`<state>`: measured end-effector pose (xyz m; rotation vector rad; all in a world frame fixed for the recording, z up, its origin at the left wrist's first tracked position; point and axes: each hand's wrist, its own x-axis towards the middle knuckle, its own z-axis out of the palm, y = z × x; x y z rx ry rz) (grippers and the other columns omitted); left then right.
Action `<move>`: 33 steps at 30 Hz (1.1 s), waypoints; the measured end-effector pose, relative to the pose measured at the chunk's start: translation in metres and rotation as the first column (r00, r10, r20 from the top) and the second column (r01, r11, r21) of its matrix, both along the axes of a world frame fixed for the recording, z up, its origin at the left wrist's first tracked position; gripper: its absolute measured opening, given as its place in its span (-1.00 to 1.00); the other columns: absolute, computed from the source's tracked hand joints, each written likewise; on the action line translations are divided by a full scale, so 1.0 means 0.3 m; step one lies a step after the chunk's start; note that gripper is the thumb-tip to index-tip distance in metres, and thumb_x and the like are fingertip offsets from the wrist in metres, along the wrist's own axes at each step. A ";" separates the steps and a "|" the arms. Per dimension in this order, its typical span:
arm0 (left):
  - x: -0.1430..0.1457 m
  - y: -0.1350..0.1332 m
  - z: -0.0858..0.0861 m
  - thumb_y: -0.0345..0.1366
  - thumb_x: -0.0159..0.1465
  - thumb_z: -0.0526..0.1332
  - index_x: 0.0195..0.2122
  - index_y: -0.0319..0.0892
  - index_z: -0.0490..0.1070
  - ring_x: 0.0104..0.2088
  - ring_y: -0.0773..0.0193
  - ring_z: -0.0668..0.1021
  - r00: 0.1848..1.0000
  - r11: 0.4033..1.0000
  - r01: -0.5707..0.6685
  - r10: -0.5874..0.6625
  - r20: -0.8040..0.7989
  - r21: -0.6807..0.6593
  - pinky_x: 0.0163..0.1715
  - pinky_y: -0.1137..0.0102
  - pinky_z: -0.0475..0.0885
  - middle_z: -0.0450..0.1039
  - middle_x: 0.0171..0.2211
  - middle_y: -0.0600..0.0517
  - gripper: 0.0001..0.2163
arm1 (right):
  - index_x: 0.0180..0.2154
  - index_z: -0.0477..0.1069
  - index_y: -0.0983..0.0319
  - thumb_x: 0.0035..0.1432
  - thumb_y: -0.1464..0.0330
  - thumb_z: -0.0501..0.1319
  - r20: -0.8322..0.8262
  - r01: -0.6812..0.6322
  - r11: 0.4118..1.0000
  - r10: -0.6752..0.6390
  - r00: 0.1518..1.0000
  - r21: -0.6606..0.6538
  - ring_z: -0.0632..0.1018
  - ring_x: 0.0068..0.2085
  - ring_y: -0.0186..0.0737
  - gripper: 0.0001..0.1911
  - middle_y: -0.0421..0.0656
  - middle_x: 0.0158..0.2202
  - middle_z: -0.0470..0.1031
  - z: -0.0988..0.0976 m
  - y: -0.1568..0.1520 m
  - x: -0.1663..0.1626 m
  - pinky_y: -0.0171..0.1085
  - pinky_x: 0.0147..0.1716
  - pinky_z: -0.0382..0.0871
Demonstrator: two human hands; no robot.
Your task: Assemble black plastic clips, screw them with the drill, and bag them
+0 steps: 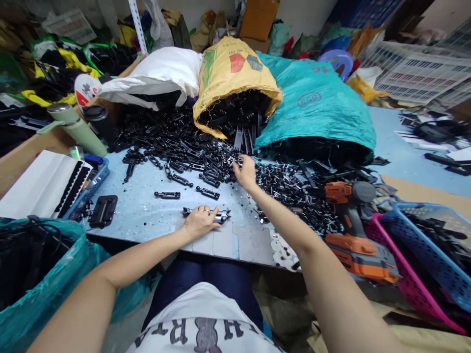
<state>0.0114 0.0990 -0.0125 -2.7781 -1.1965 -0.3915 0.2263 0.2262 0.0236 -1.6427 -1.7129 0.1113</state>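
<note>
My left hand (201,221) lies over a long black part with a silvery middle (222,215), its fingers closed on it near the table's front edge. The part's two ends stick out on either side of the hand. My right hand (246,173) reaches to a heap of small screws or pins (231,161), thumb and forefinger apart; nothing shows between them. Two loose black link-shaped parts, one on the left (167,195) and one on the right (208,192), lie just beyond my left hand. More such parts (180,152) are heaped behind them.
At the back, a white sack (162,68), a yellow sack (239,63) and a teal sack (316,108) stand with open mouths. An orange cordless drill (353,220) is at the right, beside a pink basket (405,284). A green bottle (79,130) stands left.
</note>
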 end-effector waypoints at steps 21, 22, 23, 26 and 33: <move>-0.382 0.123 0.025 -0.44 0.16 0.04 0.05 -0.28 0.26 0.06 0.02 0.31 0.951 0.931 -0.305 0.307 -0.022 -0.200 0.04 0.17 0.22 0.30 0.02 -0.20 -0.60 | 0.16 0.19 0.16 -0.03 0.35 0.27 -0.048 -0.563 0.616 0.650 0.758 -0.552 0.51 -0.26 -0.15 -0.32 -0.05 -0.16 0.49 0.059 -0.405 0.044 -0.15 -0.25 0.40; -0.375 0.126 0.024 -0.44 0.18 0.01 0.03 -0.29 0.27 0.04 0.02 0.33 0.944 0.925 -0.328 0.328 -0.034 -0.193 0.02 0.16 0.23 0.31 0.00 -0.21 -0.63 | 0.16 0.19 0.19 -0.02 0.37 0.26 0.072 -0.533 0.635 0.678 0.732 -0.560 0.50 -0.19 -0.09 -0.32 0.00 -0.10 0.46 0.048 -0.437 -0.001 -0.10 -0.19 0.39; -0.366 0.130 0.023 -0.45 0.21 -0.01 0.00 -0.30 0.29 0.02 0.02 0.34 0.935 0.917 -0.354 0.353 -0.039 -0.185 0.01 0.16 0.24 0.33 -0.03 -0.22 -0.67 | 0.17 0.18 0.22 -0.01 0.38 0.26 0.158 -0.519 0.662 0.686 0.710 -0.541 0.47 -0.11 -0.02 -0.33 0.05 -0.05 0.43 0.036 -0.457 -0.051 -0.05 -0.14 0.36; -0.349 0.139 0.021 -0.44 0.26 -0.04 -0.11 -0.28 0.32 -0.04 0.04 0.40 0.917 0.898 -0.392 0.399 -0.005 -0.199 -0.03 0.18 0.27 0.38 -0.12 -0.21 -0.76 | 0.16 0.17 0.25 0.08 0.38 0.20 0.169 -0.618 0.661 0.729 0.663 -0.426 0.39 -0.01 0.00 -0.41 0.08 -0.02 0.37 0.005 -0.468 -0.198 -0.03 -0.06 0.31; -0.363 0.066 0.056 -0.26 0.29 0.05 -0.02 -0.20 0.28 -0.11 0.14 0.47 0.864 0.905 -0.289 0.387 0.324 -0.312 -0.12 0.30 0.38 0.38 -0.11 -0.11 -0.73 | 0.14 0.14 0.17 0.07 0.36 0.21 -0.213 -0.714 0.690 0.684 0.697 -0.118 0.43 -0.12 -0.19 -0.41 -0.08 -0.13 0.36 0.022 -0.512 -0.101 -0.17 -0.13 0.36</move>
